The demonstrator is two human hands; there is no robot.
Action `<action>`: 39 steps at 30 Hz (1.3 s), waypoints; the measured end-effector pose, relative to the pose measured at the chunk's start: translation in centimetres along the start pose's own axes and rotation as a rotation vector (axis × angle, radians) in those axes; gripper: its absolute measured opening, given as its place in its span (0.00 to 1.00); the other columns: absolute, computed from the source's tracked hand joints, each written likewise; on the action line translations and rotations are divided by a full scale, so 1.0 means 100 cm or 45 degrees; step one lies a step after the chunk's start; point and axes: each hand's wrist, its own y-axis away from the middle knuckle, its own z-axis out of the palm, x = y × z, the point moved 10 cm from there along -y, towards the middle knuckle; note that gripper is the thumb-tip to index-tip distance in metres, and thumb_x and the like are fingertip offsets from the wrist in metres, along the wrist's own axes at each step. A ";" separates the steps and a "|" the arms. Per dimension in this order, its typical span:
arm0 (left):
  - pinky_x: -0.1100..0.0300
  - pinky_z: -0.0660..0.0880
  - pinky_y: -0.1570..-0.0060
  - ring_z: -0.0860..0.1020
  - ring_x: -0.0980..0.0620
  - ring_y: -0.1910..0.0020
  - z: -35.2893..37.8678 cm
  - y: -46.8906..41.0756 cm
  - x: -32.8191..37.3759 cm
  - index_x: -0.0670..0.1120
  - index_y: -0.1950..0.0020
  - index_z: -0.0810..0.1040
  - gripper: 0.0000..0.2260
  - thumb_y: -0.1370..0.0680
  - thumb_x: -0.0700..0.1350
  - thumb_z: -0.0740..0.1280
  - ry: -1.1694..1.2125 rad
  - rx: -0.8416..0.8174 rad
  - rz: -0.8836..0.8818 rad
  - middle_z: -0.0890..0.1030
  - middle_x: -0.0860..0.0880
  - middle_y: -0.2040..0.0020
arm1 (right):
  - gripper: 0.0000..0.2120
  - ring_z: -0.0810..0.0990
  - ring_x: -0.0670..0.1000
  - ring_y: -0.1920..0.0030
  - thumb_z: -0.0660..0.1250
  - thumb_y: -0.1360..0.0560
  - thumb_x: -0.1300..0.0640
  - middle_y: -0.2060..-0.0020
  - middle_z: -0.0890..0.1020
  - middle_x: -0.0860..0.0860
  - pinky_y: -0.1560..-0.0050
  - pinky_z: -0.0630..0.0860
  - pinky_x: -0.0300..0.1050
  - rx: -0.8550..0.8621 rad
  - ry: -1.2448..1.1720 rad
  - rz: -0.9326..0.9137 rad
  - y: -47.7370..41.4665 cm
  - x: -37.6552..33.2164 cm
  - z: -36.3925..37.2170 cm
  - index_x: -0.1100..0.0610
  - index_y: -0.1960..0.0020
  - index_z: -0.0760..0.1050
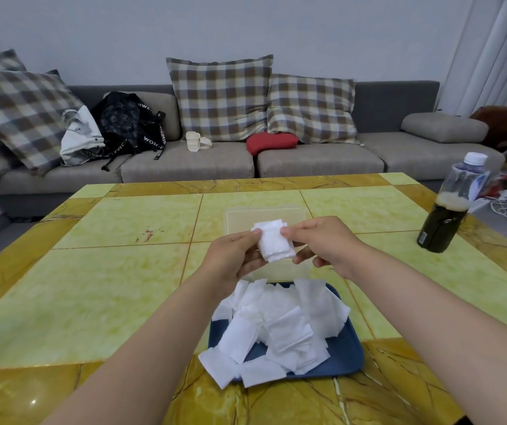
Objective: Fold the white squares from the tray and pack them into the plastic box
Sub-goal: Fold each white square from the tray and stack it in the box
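**A:** Holding what, at frame centre?

**B:** The left hand (233, 256) and right hand (322, 243) pinch one folded white square (275, 242), fingers (295, 233) curled on its side edges, its long axis running up-frame.

**A:** And the plastic box (264, 217)?

**B:** Right behind the square, equally near both hands. Unfolded squares (276, 326) fill the tray (347, 354), lower centre.

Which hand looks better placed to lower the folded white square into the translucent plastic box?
Left, narrowly. Both hands pinch the folded white square above the translucent plastic box, but the left hand seems to cradle it from beneath, while the right hand grips only its edge and could let go.
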 end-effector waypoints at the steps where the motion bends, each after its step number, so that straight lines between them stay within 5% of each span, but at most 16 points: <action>1: 0.59 0.83 0.58 0.86 0.48 0.56 0.000 0.000 -0.002 0.36 0.41 0.81 0.10 0.19 0.41 0.68 0.041 0.005 -0.022 0.87 0.41 0.50 | 0.08 0.82 0.50 0.70 0.75 0.25 0.52 0.57 0.87 0.52 0.74 0.64 0.40 -0.010 -0.042 0.026 0.000 0.002 0.000 0.56 0.51 0.85; 8: 0.57 0.84 0.62 0.86 0.48 0.60 -0.013 -0.004 -0.009 0.36 0.42 0.79 0.09 0.19 0.40 0.67 0.079 0.151 -0.065 0.85 0.40 0.51 | 0.06 0.77 0.48 0.73 0.73 0.23 0.54 0.59 0.84 0.51 0.73 0.67 0.41 0.312 -0.127 -0.081 -0.004 -0.008 -0.035 0.56 0.52 0.84; 13: 0.57 0.84 0.57 0.86 0.45 0.54 -0.004 -0.002 -0.004 0.36 0.42 0.81 0.10 0.18 0.41 0.66 -0.030 0.071 -0.004 0.86 0.39 0.49 | 0.04 0.76 0.48 0.74 0.75 0.25 0.56 0.62 0.85 0.51 0.76 0.66 0.38 0.034 -0.065 -0.202 0.004 -0.023 -0.004 0.56 0.54 0.84; 24: 0.56 0.83 0.53 0.86 0.43 0.49 0.018 0.005 0.002 0.35 0.38 0.80 0.13 0.17 0.42 0.62 -0.060 -0.138 0.028 0.85 0.37 0.45 | 0.10 0.77 0.46 0.78 0.72 0.25 0.54 0.67 0.85 0.55 0.63 0.74 0.41 0.269 0.246 -0.266 -0.001 -0.020 -0.005 0.56 0.63 0.83; 29: 0.58 0.82 0.51 0.86 0.45 0.49 0.018 0.007 0.003 0.38 0.41 0.82 0.13 0.20 0.46 0.70 -0.060 -0.156 0.021 0.86 0.40 0.47 | 0.09 0.81 0.46 0.70 0.72 0.26 0.53 0.72 0.82 0.44 0.66 0.76 0.39 0.327 0.369 -0.298 -0.001 -0.025 -0.003 0.55 0.63 0.84; 31: 0.60 0.82 0.54 0.86 0.46 0.51 0.011 0.004 0.003 0.36 0.42 0.81 0.11 0.22 0.40 0.71 -0.119 -0.115 0.034 0.86 0.40 0.48 | 0.06 0.82 0.47 0.60 0.74 0.27 0.52 0.64 0.83 0.43 0.57 0.80 0.44 0.285 0.351 -0.299 -0.004 -0.024 0.003 0.55 0.59 0.83; 34: 0.60 0.81 0.55 0.85 0.47 0.53 0.003 0.001 0.004 0.37 0.42 0.81 0.09 0.22 0.37 0.70 -0.111 -0.093 0.029 0.86 0.40 0.47 | 0.16 0.81 0.50 0.50 0.73 0.25 0.48 0.47 0.82 0.46 0.51 0.77 0.46 0.099 0.225 -0.112 -0.012 -0.011 0.014 0.54 0.41 0.79; 39: 0.62 0.79 0.56 0.83 0.50 0.52 -0.002 -0.002 0.012 0.43 0.38 0.80 0.10 0.19 0.39 0.66 -0.084 -0.137 0.032 0.85 0.44 0.46 | 0.10 0.82 0.50 0.61 0.72 0.23 0.56 0.57 0.86 0.50 0.57 0.76 0.45 -0.279 0.018 0.060 -0.018 -0.001 0.042 0.56 0.43 0.83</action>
